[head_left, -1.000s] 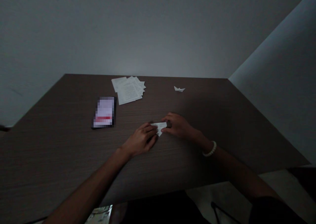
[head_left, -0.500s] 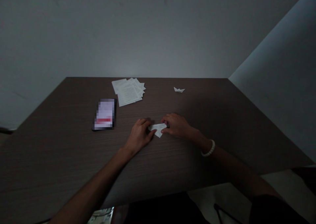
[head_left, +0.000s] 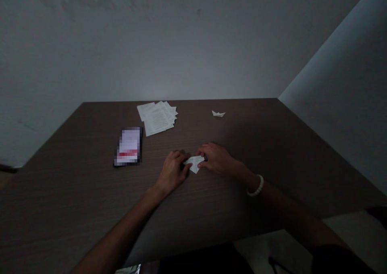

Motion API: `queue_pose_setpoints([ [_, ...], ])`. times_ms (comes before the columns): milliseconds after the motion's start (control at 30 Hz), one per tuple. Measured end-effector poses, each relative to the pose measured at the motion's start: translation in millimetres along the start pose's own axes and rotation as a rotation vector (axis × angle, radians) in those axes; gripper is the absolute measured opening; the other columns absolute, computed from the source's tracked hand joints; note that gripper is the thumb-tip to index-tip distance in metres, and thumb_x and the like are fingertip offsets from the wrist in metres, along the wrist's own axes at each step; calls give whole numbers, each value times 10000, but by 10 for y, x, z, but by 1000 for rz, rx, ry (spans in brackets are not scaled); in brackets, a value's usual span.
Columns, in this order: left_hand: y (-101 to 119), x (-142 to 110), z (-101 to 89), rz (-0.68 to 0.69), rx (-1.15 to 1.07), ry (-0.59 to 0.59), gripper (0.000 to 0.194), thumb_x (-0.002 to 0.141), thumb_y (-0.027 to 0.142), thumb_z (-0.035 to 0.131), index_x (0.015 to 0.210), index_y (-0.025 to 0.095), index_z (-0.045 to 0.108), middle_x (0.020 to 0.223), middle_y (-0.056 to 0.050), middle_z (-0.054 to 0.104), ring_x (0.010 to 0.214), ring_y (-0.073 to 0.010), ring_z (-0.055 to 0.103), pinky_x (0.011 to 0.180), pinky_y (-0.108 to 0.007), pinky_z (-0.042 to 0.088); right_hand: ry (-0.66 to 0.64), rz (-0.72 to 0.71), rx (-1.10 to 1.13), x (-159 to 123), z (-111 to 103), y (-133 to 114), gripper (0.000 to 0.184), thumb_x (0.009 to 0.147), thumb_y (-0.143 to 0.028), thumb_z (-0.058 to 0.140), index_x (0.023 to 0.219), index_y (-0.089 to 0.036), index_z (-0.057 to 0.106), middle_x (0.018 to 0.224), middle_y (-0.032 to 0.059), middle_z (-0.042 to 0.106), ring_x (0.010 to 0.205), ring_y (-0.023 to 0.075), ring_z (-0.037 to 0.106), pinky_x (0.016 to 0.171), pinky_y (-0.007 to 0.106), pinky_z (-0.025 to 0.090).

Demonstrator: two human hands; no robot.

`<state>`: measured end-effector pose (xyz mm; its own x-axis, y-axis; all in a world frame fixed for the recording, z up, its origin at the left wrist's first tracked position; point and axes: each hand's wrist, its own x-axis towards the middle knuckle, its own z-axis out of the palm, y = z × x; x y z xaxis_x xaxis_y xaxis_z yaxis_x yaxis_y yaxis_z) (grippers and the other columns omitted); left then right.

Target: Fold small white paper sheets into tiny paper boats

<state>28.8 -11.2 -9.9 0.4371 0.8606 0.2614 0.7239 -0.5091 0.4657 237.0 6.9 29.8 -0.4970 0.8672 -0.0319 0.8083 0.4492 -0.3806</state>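
Observation:
A small piece of folded white paper (head_left: 195, 164) with faint print on it is between my two hands, just above or on the table; its lower part comes to a point toward me. My left hand (head_left: 174, 170) pinches its left end between thumb and fingers. At the right end, my right hand (head_left: 215, 158) grips it the same way, with a pale beaded bracelet (head_left: 256, 186) round that wrist. The fingertips partly cover both ends of the paper.
The brown wooden table (head_left: 90, 209) stands against a grey wall (head_left: 193, 44). Several printed sheets (head_left: 157, 118) lie fanned at the back left. Nearer is a phone (head_left: 129, 146) with a blurred screen. A folded paper boat (head_left: 218, 114) sits at the back right.
The camera view has tilted slightly, so everything on the table appears a little lower. The paper's upper strip looks less flat and straight between my hands. Both hands keep their hold.

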Motion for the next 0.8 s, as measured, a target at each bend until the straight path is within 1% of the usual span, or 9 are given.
queue_pose_setpoints([
  [167,-19,0,15,27,-17,2,183,873,221,598,1036,159,656,951,-89,612,933,-251,537,827,-401,462,5,-42,20,-4,35,35,296,770,-322,769,1016,-201,659,1049,54,620,1024,216,555,836,316,411],
  [267,-16,-10,18,18,-34,1,138,876,220,589,993,166,638,957,-81,601,932,-245,529,829,-397,456,11,-59,42,-1,47,59,297,779,-316,757,1035,-204,658,1070,58,602,1037,215,554,843,315,416],
  [367,-1,-20,14,17,-48,5,114,875,221,583,976,174,606,988,-75,592,938,-241,526,852,-406,447,25,-70,59,5,48,66,288,768,-298,764,1015,-202,651,1063,54,594,1024,211,559,833,313,418],
  [633,25,-20,-3,22,-53,10,129,877,228,584,1001,192,580,1008,-72,593,949,-246,527,847,-409,440,54,-59,105,-29,39,60,283,747,-275,779,968,-201,619,1013,34,615,980,197,567,805,295,405],
  [800,-14,3,-20,8,3,-8,222,889,265,590,1094,185,617,1025,-81,590,959,-256,516,830,-406,427,80,-61,114,-8,80,76,311,735,-279,792,979,-189,622,981,36,631,943,191,569,785,286,395],
])
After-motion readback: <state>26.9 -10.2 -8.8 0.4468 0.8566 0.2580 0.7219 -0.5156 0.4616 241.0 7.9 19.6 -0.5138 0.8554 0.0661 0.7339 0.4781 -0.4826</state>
